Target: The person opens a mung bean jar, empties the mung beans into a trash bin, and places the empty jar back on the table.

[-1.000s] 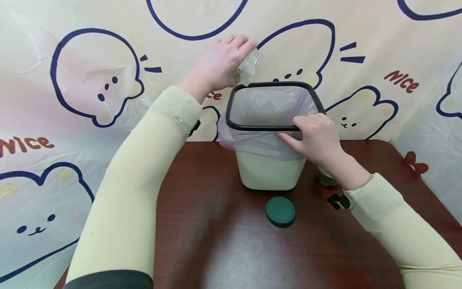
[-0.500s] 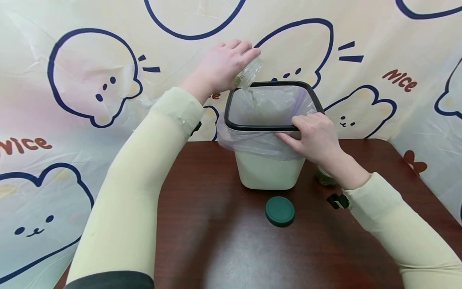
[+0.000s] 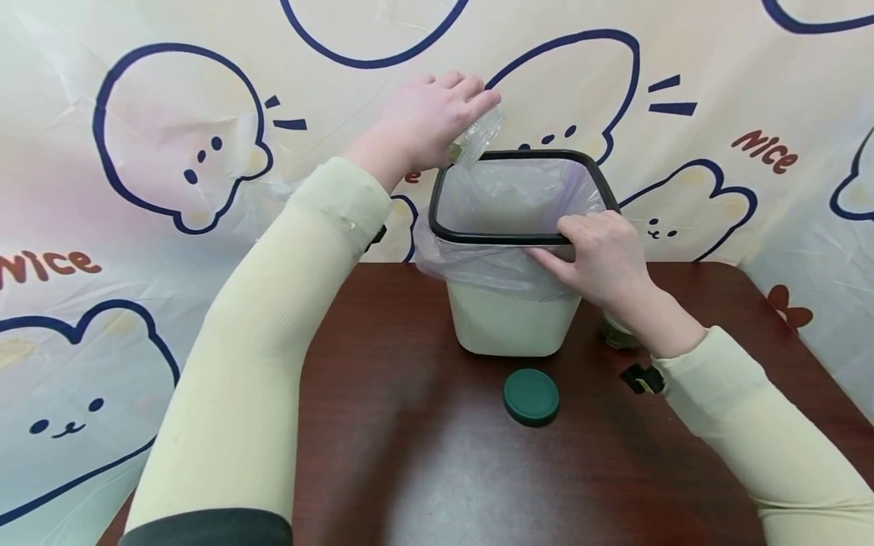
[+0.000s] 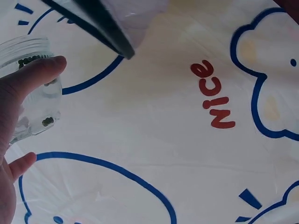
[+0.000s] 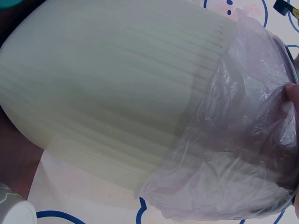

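Note:
My left hand (image 3: pixel 437 117) grips a clear glass jar (image 3: pixel 476 138), its mouth tipped down over the left rear corner of a trash bin (image 3: pixel 515 322). A few dark green bits cling inside the jar in the left wrist view, where the thumb (image 4: pixel 42 72) lies along its side. The pale bin has a black rim (image 3: pixel 498 240) and a thin translucent liner bag (image 3: pixel 478 269) folded over its outside. My right hand (image 3: pixel 604 258) pinches the front right of that rim, fingers on top and thumb below against the bag.
A green round lid (image 3: pixel 530 396) lies on the dark wooden table (image 3: pixel 382 455) in front of the bin. Partly behind my right wrist stands a small jar (image 3: pixel 617 334) with green contents. A cartoon-printed sheet (image 3: pixel 205 303) hangs close behind the table.
The jar in my left hand has dipped slightly lower and moved a little right, tilting further over the bin's corner. My right hand keeps its hold on the rim.

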`<state>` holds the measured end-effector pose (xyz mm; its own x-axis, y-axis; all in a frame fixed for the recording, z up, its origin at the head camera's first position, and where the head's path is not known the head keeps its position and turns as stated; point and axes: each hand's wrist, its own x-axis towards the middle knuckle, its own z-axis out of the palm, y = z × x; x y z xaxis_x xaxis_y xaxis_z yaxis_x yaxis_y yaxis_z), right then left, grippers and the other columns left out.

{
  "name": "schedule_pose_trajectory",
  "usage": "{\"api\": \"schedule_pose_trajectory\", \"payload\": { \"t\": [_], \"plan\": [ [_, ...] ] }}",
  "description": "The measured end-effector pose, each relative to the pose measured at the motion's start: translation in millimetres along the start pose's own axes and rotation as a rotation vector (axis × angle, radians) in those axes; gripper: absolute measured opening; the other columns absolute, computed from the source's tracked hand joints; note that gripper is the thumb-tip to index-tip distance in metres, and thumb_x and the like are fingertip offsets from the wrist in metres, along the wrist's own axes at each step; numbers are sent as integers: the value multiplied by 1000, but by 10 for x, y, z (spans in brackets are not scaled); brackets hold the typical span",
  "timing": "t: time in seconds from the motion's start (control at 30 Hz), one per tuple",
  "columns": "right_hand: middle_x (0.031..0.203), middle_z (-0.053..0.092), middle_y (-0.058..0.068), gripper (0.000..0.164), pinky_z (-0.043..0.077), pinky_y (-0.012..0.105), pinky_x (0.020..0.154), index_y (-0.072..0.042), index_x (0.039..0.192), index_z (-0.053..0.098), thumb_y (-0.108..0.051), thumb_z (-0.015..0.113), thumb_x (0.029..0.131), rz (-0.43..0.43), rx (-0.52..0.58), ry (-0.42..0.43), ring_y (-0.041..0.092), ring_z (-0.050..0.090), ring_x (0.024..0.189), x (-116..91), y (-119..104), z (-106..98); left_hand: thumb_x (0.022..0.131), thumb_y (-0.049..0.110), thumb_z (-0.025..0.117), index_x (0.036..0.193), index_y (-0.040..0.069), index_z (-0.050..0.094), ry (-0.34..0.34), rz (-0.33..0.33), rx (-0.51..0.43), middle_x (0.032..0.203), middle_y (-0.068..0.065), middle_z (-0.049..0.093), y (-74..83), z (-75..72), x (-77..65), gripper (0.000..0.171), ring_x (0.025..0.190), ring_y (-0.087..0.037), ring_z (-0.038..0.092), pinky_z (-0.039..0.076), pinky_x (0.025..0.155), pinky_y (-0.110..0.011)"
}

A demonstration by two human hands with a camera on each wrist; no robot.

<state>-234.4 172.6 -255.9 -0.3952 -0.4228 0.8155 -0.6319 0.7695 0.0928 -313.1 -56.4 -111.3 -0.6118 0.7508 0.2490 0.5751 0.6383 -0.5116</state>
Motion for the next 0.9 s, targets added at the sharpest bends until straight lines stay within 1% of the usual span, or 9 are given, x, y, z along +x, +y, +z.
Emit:
{"api": "schedule_pose_trajectory", "payload": {
  "t": [0.07, 0.17, 0.23, 0.33, 0.4, 0.57, 0.63, 0.73, 0.9],
  "plan": [
    [47, 31, -1, 43, 28, 33, 48, -11, 56, 39, -37, 68, 74, 1, 2, -2, 18, 32, 42, -6, 0, 3, 75, 16, 69, 140, 11, 22, -11, 8, -10, 135, -14, 33, 4, 27, -1, 80, 123, -31, 31, 32, 95, -47],
    [47, 31, -1, 44, 28, 34, 48, -11, 56, 38, -37, 68, 74, -2, 7, 4, 18, 32, 42, -11, -6, 10, 74, 15, 70, 139, 11, 23, 10, 7, -19, 133, -14, 34, -6, 60, -21, 80, 122, -31, 32, 33, 94, -48],
    [47, 31, -1, 44, 28, 34, 48, -11, 56, 38, -37, 68, 74, -4, 9, 8, 18, 32, 42, -12, -11, 14, 74, 13, 70, 138, 11, 25, 52, 8, -18, 133, -13, 35, -19, 70, -35, 79, 122, -31, 33, 33, 94, -47],
    [47, 30, -1, 44, 27, 34, 48, -11, 56, 37, -38, 68, 74, -6, 6, 5, 18, 31, 42, -7, -12, 11, 74, 9, 66, 136, 11, 29, 153, 6, 9, 132, -12, 37, -33, 60, -38, 72, 122, -30, 33, 32, 96, -44],
    [47, 30, -1, 44, 27, 34, 48, -11, 56, 37, -37, 67, 75, -4, 4, -1, 18, 31, 42, 0, -7, 7, 74, 8, 66, 136, 11, 30, 179, 4, 17, 133, -12, 37, -29, 36, -27, 71, 122, -30, 33, 31, 97, -42],
    [47, 31, 0, 44, 27, 33, 49, -11, 56, 38, -37, 67, 75, 2, -1, -18, 18, 32, 42, 8, 5, 5, 79, 9, 62, 137, 11, 27, 53, 49, 33, 133, -13, 36, 19, -3, 13, 69, 123, -30, 31, 33, 95, -44],
    [47, 32, 0, 44, 27, 33, 49, -10, 56, 38, -37, 67, 75, 4, 0, -22, 18, 32, 42, 5, 5, 9, 82, 6, 58, 137, 11, 27, 34, 71, 39, 133, -14, 36, 30, 8, 18, 64, 123, -30, 31, 35, 94, -45],
    [47, 32, 1, 44, 28, 33, 49, -10, 56, 38, -37, 67, 75, 4, 2, -24, 18, 32, 42, -1, 1, 15, 84, 1, 52, 135, 10, 31, 96, 96, 53, 131, -14, 37, 26, 35, 14, 56, 121, -31, 33, 36, 91, -46],
    [47, 32, 1, 44, 27, 32, 48, -10, 56, 39, -37, 66, 76, 1, -5, -27, 18, 32, 42, 0, 6, 14, 87, -1, 47, 134, 10, 33, 226, 93, 99, 131, -14, 39, 6, 32, 18, 51, 120, -30, 34, 34, 94, -43]
  ]
}}
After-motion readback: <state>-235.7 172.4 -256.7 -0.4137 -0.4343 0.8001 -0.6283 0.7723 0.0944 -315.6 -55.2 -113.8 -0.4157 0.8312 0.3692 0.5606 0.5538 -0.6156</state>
